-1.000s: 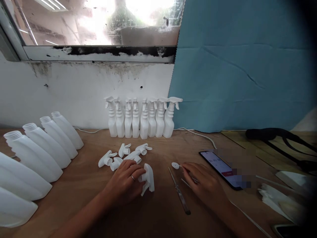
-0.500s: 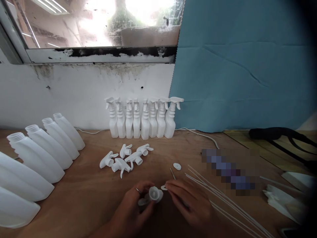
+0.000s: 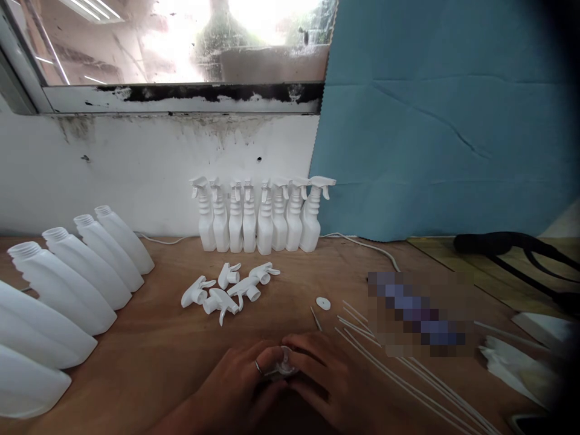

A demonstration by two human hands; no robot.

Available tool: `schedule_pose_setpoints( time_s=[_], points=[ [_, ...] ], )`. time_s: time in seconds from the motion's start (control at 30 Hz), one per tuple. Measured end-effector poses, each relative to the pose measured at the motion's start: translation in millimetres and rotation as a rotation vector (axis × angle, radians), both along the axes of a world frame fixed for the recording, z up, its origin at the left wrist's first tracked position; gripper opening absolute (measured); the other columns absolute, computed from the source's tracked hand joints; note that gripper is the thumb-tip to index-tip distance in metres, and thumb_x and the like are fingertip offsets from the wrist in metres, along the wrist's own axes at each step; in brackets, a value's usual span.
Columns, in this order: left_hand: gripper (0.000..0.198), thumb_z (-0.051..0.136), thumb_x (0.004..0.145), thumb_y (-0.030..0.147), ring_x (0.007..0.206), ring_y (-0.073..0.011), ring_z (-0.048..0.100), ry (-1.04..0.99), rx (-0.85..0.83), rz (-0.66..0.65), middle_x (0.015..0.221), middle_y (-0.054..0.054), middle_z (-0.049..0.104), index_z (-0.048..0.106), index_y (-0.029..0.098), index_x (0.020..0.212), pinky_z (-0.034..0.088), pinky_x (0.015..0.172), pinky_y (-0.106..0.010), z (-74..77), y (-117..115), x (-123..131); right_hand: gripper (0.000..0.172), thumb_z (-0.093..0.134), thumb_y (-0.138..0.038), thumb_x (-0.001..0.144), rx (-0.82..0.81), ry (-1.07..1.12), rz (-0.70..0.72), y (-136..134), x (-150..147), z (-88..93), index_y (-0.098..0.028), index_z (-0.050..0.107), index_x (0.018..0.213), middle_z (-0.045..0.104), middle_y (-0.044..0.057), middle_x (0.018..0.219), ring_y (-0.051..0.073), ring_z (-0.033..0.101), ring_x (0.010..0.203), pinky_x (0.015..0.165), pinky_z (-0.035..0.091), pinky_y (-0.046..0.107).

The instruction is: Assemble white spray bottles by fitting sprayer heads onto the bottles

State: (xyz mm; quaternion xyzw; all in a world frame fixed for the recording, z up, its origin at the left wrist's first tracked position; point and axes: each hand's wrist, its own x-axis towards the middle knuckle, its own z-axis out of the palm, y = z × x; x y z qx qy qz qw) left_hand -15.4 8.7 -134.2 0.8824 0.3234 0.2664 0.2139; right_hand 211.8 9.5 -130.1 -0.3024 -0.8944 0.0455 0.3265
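Near the bottom centre, my left hand [image 3: 238, 377] is closed round a white spray head [image 3: 285, 361], its round opening facing up. My right hand [image 3: 324, 374] has its fingers on the same spray head from the right, over the opening; whether a white disc is between its fingers is hidden. Beyond my hands lie a loose white disc [image 3: 323, 303] and a thin pointed tool [image 3: 316, 318]. Several loose spray heads [image 3: 244, 289] lie in a group ahead and to the left. Thin white tubes [image 3: 421, 374] fan out beside my right hand.
Several spray bottles with heads [image 3: 265, 223] stand in a row by the wall. On the left are several open white bottles [image 3: 75, 284]. A blurred patch [image 3: 417, 311], a black strap [image 3: 502, 243] and crumpled white plastic [image 3: 512, 368] lie at the right.
My right hand has moved left, bringing its fingers onto the spray head in my left hand. The white disc it pinched is now out of sight. Some tubes near it have shifted.
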Motion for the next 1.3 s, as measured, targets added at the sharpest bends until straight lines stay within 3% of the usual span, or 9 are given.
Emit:
schedule_pose_setpoints(
  time_s=[0.17, 0.4, 0.5, 0.63, 0.73, 0.83, 0.97, 1.13, 1.3],
  points=[
    [0.023, 0.056, 0.095, 0.023, 0.082, -0.0186, 0.065, 0.026, 0.236, -0.015, 0.099, -0.003, 0.069, 0.05, 0.022, 0.117, 0.052, 0.072, -0.028, -2.1, 6, 4, 0.021, 0.047, -0.022, 0.099, -0.048, -0.003, -0.002, -1, -5, -3.6, -0.021, 0.061, 0.115, 0.069, 0.007, 0.102, 0.021, 0.063, 0.089, 0.079, 0.053, 0.034],
    [0.01, 0.051, 0.098, 0.023, 0.08, -0.017, 0.065, -0.016, 0.379, -0.045, 0.096, -0.004, 0.07, 0.051, 0.02, 0.108, 0.051, 0.068, -0.025, -3.5, 10, 3, 0.023, 0.052, -0.014, 0.095, -0.017, 0.078, 0.042, 1, -2, 13.4, -0.022, 0.062, 0.113, 0.072, 0.005, 0.101, 0.018, 0.067, 0.086, 0.082, 0.051, 0.032],
    [0.01, 0.053, 0.097, 0.023, 0.078, -0.0164, 0.064, -0.019, 0.311, -0.021, 0.092, -0.003, 0.069, 0.05, 0.021, 0.107, 0.05, 0.068, -0.024, -5.2, 8, 1, 0.024, 0.052, -0.018, 0.095, -0.06, 0.091, -0.14, 8, 18, 25.6, -0.022, 0.061, 0.116, 0.073, 0.005, 0.099, 0.018, 0.068, 0.085, 0.08, 0.051, 0.031],
    [0.019, 0.058, 0.093, 0.021, 0.076, -0.0164, 0.062, 0.016, 0.187, 0.073, 0.09, -0.001, 0.066, 0.047, 0.023, 0.108, 0.049, 0.068, -0.024, -5.8, 3, 3, 0.024, 0.047, -0.02, 0.094, -0.277, -0.203, -0.461, 19, 54, 39.1, -0.021, 0.063, 0.076, 0.069, 0.004, 0.072, 0.019, 0.063, 0.063, 0.06, 0.043, 0.031],
    [0.025, 0.057, 0.091, 0.017, 0.077, -0.0162, 0.062, -0.008, 0.192, 0.082, 0.091, -0.001, 0.066, 0.046, 0.024, 0.112, 0.048, 0.068, -0.024, -4.0, 2, 6, 0.02, 0.055, -0.017, 0.083, -0.466, -0.458, -0.633, 22, 76, 38.0, -0.021, 0.059, 0.063, 0.068, 0.005, 0.068, 0.021, 0.063, 0.06, 0.054, 0.033, 0.029],
    [0.021, 0.058, 0.089, 0.016, 0.073, -0.016, 0.06, -0.024, 0.229, 0.076, 0.086, -0.001, 0.065, 0.048, 0.023, 0.106, 0.047, 0.065, -0.024, -3.4, 4, 6, 0.015, 0.059, -0.012, 0.073, -0.537, -0.539, -0.685, 22, 84, 32.0, -0.02, 0.059, 0.061, 0.069, 0.005, 0.069, 0.023, 0.064, 0.064, 0.054, 0.028, 0.028],
    [0.019, 0.058, 0.09, 0.017, 0.074, -0.0169, 0.061, -0.018, 0.239, 0.066, 0.086, -0.002, 0.065, 0.049, 0.023, 0.105, 0.048, 0.066, -0.025, -7.1, 6, 5, 0.024, 0.051, -0.006, 0.076, -0.528, -0.547, -0.682, 22, 80, 30.3, -0.02, 0.057, 0.058, 0.068, 0.006, 0.064, 0.023, 0.063, 0.061, 0.053, 0.025, 0.028],
    [0.032, 0.059, 0.089, 0.016, 0.083, -0.0176, 0.065, -0.036, 0.227, 0.093, 0.098, -0.003, 0.068, 0.044, 0.024, 0.116, 0.051, 0.073, -0.026, -9.6, 3, 4, 0.022, 0.05, -0.004, 0.074, -0.493, -0.549, -0.708, 25, 75, 37.0, -0.02, 0.058, 0.06, 0.067, 0.007, 0.065, 0.023, 0.061, 0.059, 0.052, 0.024, 0.029],
    [0.039, 0.06, 0.088, 0.013, 0.083, -0.017, 0.064, -0.035, 0.189, 0.071, 0.097, -0.002, 0.067, 0.043, 0.026, 0.121, 0.051, 0.074, -0.026, -6.3, 4, 6, 0.032, 0.048, -0.011, 0.084, -0.409, -0.268, -0.582, 30, 82, 54.4, -0.024, 0.067, 0.106, 0.068, 0.002, 0.074, 0.018, 0.061, 0.061, 0.057, 0.04, 0.028]
  ],
)
